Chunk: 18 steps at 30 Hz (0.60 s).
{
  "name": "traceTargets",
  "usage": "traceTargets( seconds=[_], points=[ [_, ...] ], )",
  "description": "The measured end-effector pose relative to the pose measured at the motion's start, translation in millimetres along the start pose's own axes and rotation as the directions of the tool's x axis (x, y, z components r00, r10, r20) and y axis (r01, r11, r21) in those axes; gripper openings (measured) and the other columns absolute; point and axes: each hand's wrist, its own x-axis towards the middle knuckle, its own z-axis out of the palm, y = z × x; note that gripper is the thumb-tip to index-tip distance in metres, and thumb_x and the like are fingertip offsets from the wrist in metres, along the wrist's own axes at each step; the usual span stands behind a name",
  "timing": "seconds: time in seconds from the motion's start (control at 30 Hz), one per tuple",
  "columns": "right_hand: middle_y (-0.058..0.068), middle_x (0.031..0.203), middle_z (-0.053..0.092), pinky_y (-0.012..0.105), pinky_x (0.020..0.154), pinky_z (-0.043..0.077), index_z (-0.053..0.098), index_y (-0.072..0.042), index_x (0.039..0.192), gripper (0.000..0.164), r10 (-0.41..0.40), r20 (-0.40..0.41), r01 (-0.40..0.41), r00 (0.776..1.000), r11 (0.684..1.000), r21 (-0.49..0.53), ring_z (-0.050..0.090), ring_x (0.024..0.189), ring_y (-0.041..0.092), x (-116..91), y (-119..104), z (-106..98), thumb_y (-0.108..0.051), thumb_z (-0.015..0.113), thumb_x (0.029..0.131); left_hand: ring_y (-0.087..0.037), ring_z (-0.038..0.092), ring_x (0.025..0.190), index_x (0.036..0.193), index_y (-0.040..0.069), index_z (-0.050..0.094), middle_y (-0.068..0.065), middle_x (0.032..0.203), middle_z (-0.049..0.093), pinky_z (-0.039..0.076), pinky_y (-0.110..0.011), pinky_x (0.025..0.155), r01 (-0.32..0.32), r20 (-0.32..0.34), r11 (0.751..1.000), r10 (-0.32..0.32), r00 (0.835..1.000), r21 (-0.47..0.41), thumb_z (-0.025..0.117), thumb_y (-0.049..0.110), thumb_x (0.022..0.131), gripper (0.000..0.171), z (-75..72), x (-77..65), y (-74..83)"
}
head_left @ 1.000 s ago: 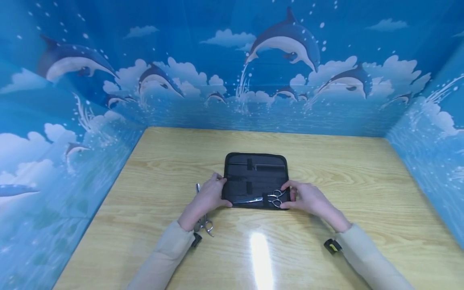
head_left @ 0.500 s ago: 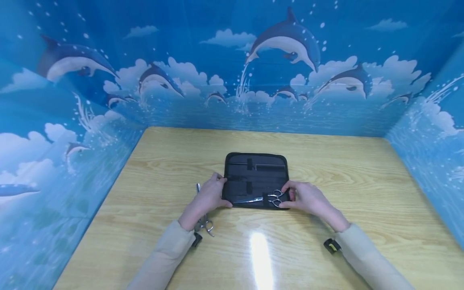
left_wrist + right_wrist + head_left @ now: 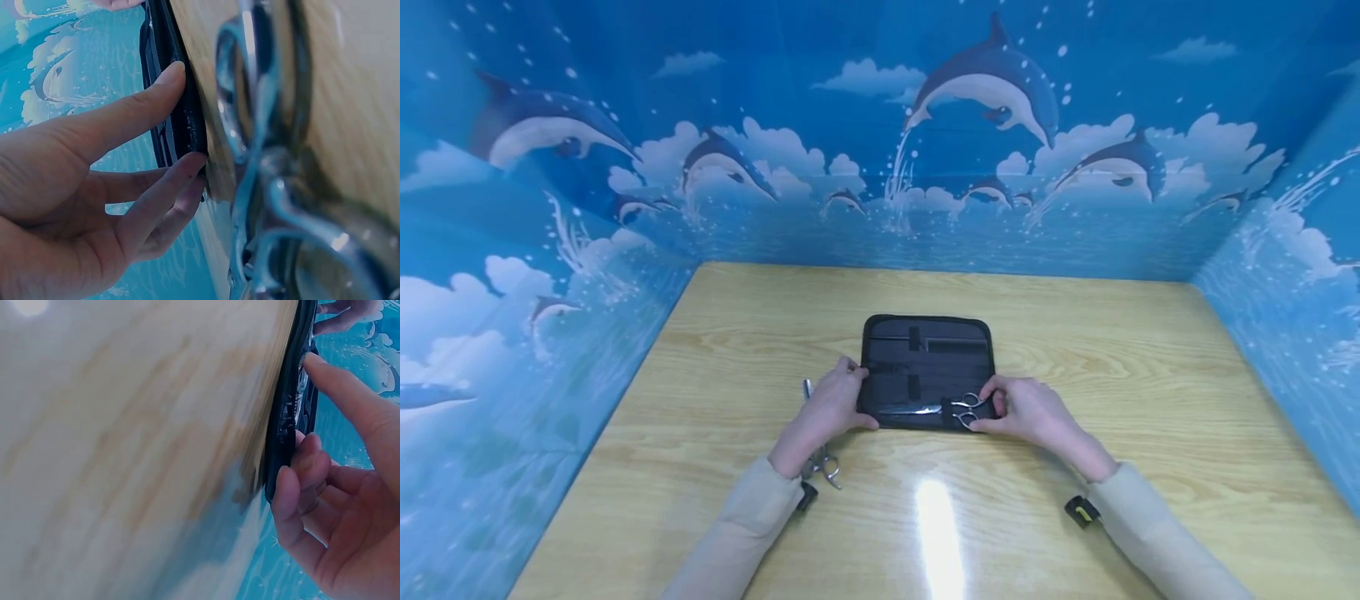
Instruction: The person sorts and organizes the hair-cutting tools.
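Observation:
A black zip case (image 3: 891, 389) lies unfolded on the table, with a comb (image 3: 957, 346) strapped in its far part. In its near part, scissors (image 3: 929, 409) lie lengthwise through an elastic loop, finger rings to the right. My right hand (image 3: 1033, 410) holds the rings between thumb and index finger, its other fingers curled by the case's right edge. My left hand (image 3: 829, 408) grips the case's left side, thumb at the near corner; its thumb and fingertips meet the zipped edge in the left wrist view. Other scissors (image 3: 269, 169) lie beside that hand, partly hidden under its wrist in the head view.
The wooden table (image 3: 1120, 358) runs to a blue dolphin-printed backdrop (image 3: 880, 150) at the back and both sides. A bright glare (image 3: 938, 533) shows on the near tabletop. Small dark devices sit at both sleeve cuffs.
My right hand has eased slightly left with the scissors' rings, sliding them a little further through the loop. The left hand keeps its place on the case. The head view has shifted slightly.

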Motion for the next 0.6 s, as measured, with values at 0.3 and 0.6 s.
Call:
traceTargets(
  seconds=[0.3, 0.6],
  points=[
    [-0.008, 0.069, 0.055, 0.023, 0.054, 0.040, 0.068, -0.013, 0.098, 0.041, -0.021, -0.001, 0.021, 1.000, 1.000, 0.018, 0.046, 0.058, 0.007, -0.1, 0.3, 0.6, -0.041, 0.089, 0.075, -0.038, 0.060, 0.118, 0.137, -0.007, 0.056, -0.023, 0.135, 0.052, 0.051, -0.045, 0.104, 0.015, 0.005, 1.000, -0.015, 1.000, -0.009, 0.095, 0.030, 0.067, 0.088, -1.0, -0.6, 1.8],
    [-0.008, 0.069, 0.056, 0.027, 0.061, 0.045, 0.069, -0.008, 0.101, 0.042, -0.027, 0.025, 0.027, 0.999, 1.000, -0.004, 0.047, 0.059, 0.007, -0.6, -5.5, -1.4, -0.038, 0.087, 0.078, -0.038, 0.059, 0.119, 0.139, -0.008, 0.053, -0.024, 0.136, 0.052, 0.050, -0.045, 0.105, 0.019, 0.008, 1.000, -0.020, 1.000, 0.021, 0.093, 0.032, 0.069, 0.090, 0.8, -1.1, 1.6]
  ],
)
